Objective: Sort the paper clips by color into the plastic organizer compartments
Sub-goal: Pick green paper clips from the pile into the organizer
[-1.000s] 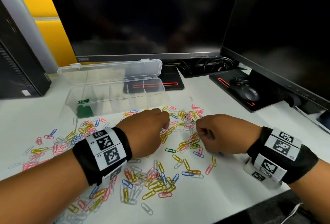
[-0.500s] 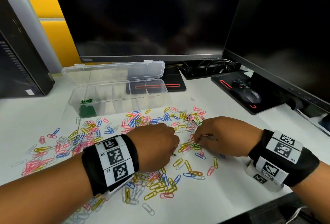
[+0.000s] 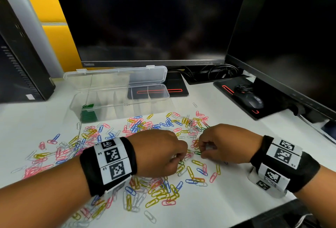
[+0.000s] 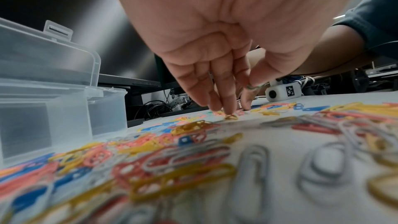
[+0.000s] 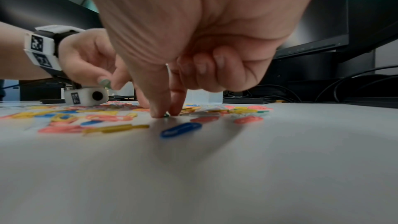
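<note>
Pinching green clips (image 4: 255,86) between thumb and forefinger, left hand (image 3: 160,153) hovers over the pile (image 3: 158,191). Right hand (image 3: 227,146) nips a green clip (image 3: 197,153) on the desk (image 3: 236,204). Organizer (image 3: 120,100) behind, greens in leftmost compartment.

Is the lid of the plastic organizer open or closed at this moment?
Open. The lid is folded back behind the plastic organizer, so its compartments are uncovered; green paper clips lie in the leftmost one.
</note>
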Tool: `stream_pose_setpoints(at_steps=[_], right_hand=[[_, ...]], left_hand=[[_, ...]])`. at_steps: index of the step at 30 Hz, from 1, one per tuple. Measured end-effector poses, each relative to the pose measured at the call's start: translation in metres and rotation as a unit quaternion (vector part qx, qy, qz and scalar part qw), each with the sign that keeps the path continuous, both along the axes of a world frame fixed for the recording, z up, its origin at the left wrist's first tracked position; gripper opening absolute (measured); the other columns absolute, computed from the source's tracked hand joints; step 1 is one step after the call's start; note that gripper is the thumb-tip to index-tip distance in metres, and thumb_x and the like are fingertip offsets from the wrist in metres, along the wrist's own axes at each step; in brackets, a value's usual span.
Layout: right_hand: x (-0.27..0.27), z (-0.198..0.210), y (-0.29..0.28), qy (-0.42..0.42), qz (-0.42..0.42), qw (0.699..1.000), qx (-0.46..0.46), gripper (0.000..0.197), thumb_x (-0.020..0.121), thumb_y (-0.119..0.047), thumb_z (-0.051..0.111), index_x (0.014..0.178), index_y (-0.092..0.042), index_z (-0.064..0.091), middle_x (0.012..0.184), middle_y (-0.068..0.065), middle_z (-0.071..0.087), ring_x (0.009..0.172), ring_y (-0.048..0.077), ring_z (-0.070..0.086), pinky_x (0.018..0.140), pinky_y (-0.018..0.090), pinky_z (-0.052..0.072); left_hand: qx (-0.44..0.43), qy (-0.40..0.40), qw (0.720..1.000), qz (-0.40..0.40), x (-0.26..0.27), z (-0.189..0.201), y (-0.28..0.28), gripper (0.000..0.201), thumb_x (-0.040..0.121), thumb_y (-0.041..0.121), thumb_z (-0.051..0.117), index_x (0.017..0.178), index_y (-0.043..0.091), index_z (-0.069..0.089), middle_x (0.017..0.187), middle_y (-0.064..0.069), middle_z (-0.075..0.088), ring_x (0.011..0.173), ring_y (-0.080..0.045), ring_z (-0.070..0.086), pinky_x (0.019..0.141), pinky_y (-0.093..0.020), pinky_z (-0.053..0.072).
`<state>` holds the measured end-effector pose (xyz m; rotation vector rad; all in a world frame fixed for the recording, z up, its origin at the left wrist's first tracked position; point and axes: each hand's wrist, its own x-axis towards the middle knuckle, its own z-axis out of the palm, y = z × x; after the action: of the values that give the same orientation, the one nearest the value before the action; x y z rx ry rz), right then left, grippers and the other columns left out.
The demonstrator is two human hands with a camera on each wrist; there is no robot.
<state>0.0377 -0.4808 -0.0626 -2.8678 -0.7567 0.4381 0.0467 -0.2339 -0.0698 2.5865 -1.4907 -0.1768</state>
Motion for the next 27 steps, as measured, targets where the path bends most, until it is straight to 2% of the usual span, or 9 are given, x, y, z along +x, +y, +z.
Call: stream_pose_setpoints(at_steps=[5, 10, 13, 16, 18, 19, 22, 24, 27], right_hand=[[-0.004, -0.001, 0.003, -0.008, 0.009, 1.0, -0.005, 0.008, 0.09, -0.034, 0.056, 0.092, -0.031, 0.063, 0.086, -0.016, 0.059, 0.075, 0.005, 0.052, 0.069, 0.021, 0.045], [-0.007, 0.001, 0.009, -0.007, 0.025, 0.998, -0.062, 0.008, 0.089, -0.032, 0.049, 0.082, -0.028, 0.05, 0.083, -0.007, 0.056, 0.073, 0.015, 0.05, 0.067, 0.029, 0.045], [-0.01, 0.002, 0.012, -0.014, 0.029, 0.997, -0.068, 0.012, 0.092, -0.033, 0.047, 0.083, -0.026, 0.051, 0.086, -0.004, 0.058, 0.076, 0.019, 0.053, 0.069, 0.03, 0.045], [-0.011, 0.004, 0.01, -0.003, 0.011, 0.998, -0.063, 0.013, 0.09, -0.04, 0.054, 0.088, -0.027, 0.057, 0.09, -0.007, 0.06, 0.082, 0.016, 0.055, 0.073, 0.029, 0.048], [-0.007, 0.004, 0.012, 0.023, 0.003, 0.997, -0.069, 0.015, 0.09, -0.043, 0.059, 0.088, -0.028, 0.057, 0.09, -0.008, 0.06, 0.084, 0.016, 0.055, 0.072, 0.029, 0.047], [-0.006, 0.004, 0.013, 0.035, 0.002, 0.997, -0.069, 0.015, 0.091, -0.041, 0.06, 0.085, -0.028, 0.056, 0.089, -0.007, 0.06, 0.084, 0.017, 0.055, 0.07, 0.029, 0.045], [-0.002, 0.005, 0.019, 0.061, 0.004, 0.995, -0.073, 0.013, 0.094, -0.035, 0.057, 0.084, -0.026, 0.058, 0.089, -0.003, 0.062, 0.083, 0.02, 0.056, 0.071, 0.031, 0.047], [-0.003, 0.006, 0.023, 0.07, 0.006, 0.994, -0.082, 0.011, 0.09, -0.028, 0.056, 0.088, -0.02, 0.063, 0.089, 0.001, 0.065, 0.078, 0.02, 0.053, 0.071, 0.035, 0.05], [-0.008, 0.006, 0.028, 0.078, 0.006, 0.993, -0.083, 0.012, 0.083, -0.026, 0.06, 0.089, -0.018, 0.066, 0.09, 0.003, 0.067, 0.079, 0.022, 0.058, 0.069, 0.035, 0.051]], left_hand=[[-0.009, -0.002, 0.998, 0.064, 0.002, 0.005, 0.002, 0.004, 0.089, 0.028, 0.047, 0.09, 0.032, 0.049, 0.082, 0.008, 0.06, 0.074, -0.016, 0.054, 0.069, -0.033, 0.051], [-0.014, 0.127, 0.979, 0.159, 0.026, 0.01, 0.008, 0.032, 0.092, 0.019, 0.047, 0.111, 0.041, 0.061, 0.076, 0.01, 0.063, 0.064, -0.007, 0.054, 0.065, -0.025, 0.048], [-0.102, 0.32, 0.914, 0.227, 0.045, 0.017, 0.006, 0.03, 0.09, 0.012, 0.046, 0.086, 0.022, 0.073, 0.067, 0.002, 0.064, 0.056, -0.015, 0.056, 0.059, -0.024, 0.051], [-0.128, 0.393, 0.857, 0.307, 0.057, 0.02, -0.003, 0.015, 0.081, 0.022, 0.053, 0.076, 0.019, 0.066, 0.061, -0.005, 0.056, 0.044, -0.016, 0.045, 0.047, -0.021, 0.033], [-0.098, 0.321, 0.895, 0.294, 0.066, 0.016, -0.015, 0.008, 0.085, 0.03, 0.063, 0.081, 0.025, 0.069, 0.073, 0.004, 0.065, 0.058, -0.012, 0.055, 0.056, -0.025, 0.044], [-0.068, 0.262, 0.925, 0.268, 0.07, 0.013, -0.022, 0.008, 0.088, 0.032, 0.065, 0.089, 0.03, 0.072, 0.089, 0.009, 0.07, 0.075, -0.008, 0.062, 0.07, -0.027, 0.052], [0.01, 0.132, 0.972, 0.194, 0.072, 0.01, -0.044, 0.029, 0.097, 0.033, 0.057, 0.122, 0.037, 0.069, 0.134, 0.012, 0.062, 0.121, -0.01, 0.056, 0.105, -0.028, 0.043], [0.04, 0.093, 0.981, 0.164, 0.071, 0.012, -0.056, 0.035, 0.102, 0.031, 0.048, 0.134, 0.031, 0.063, 0.141, 0.009, 0.058, 0.13, -0.014, 0.051, 0.108, -0.028, 0.038], [0.06, 0.07, 0.985, 0.147, 0.072, 0.011, -0.06, 0.036, 0.103, 0.026, 0.044, 0.131, 0.027, 0.066, 0.137, 0.008, 0.062, 0.125, -0.017, 0.055, 0.104, -0.028, 0.041]])
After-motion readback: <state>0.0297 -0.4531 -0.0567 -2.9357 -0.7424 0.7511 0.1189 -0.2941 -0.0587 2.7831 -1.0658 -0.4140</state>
